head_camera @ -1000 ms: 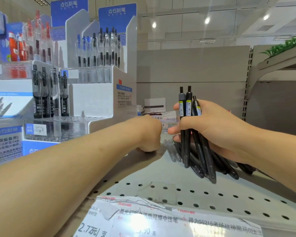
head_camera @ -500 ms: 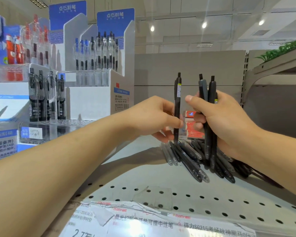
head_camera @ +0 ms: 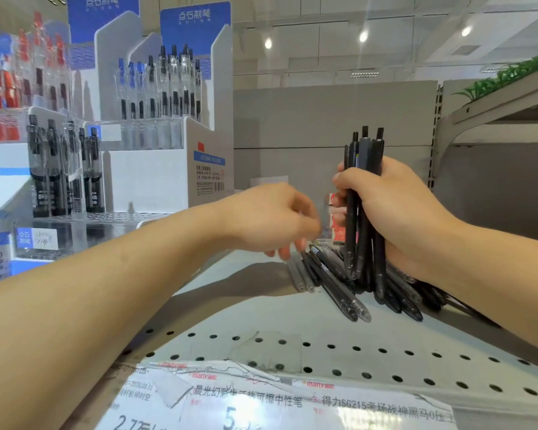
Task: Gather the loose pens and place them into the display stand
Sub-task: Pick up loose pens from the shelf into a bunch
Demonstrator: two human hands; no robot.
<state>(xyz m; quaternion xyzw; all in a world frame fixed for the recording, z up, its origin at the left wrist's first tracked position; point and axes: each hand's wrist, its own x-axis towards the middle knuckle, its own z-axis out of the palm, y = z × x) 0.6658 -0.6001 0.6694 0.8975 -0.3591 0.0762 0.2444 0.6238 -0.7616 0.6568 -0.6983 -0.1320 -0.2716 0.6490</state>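
Observation:
My right hand [head_camera: 395, 209] grips an upright bundle of black pens [head_camera: 365, 200], their clicker ends pointing up. Beneath it a pile of loose black pens [head_camera: 345, 287] lies on the grey perforated shelf [head_camera: 261, 342]. My left hand [head_camera: 271, 221] hovers just above the left end of that pile, fingers curled downward and blurred by motion, with no pen seen in it. At the left stands the white tiered display stand [head_camera: 156, 178], its clear slots holding upright pens; the lowest clear tier [head_camera: 106, 221] in front looks mostly unfilled.
More displays with red and blue pens [head_camera: 19, 72] stand at the far left. Price labels [head_camera: 261, 401] run along the shelf's front edge. Small red-and-white boxes [head_camera: 336, 218] sit behind the pile. A shelf bracket and an upper shelf with greenery [head_camera: 507, 76] are at the right.
The pen my left hand held upright half a second ago now stands in my right hand's bundle. My left hand has dropped toward the loose pile.

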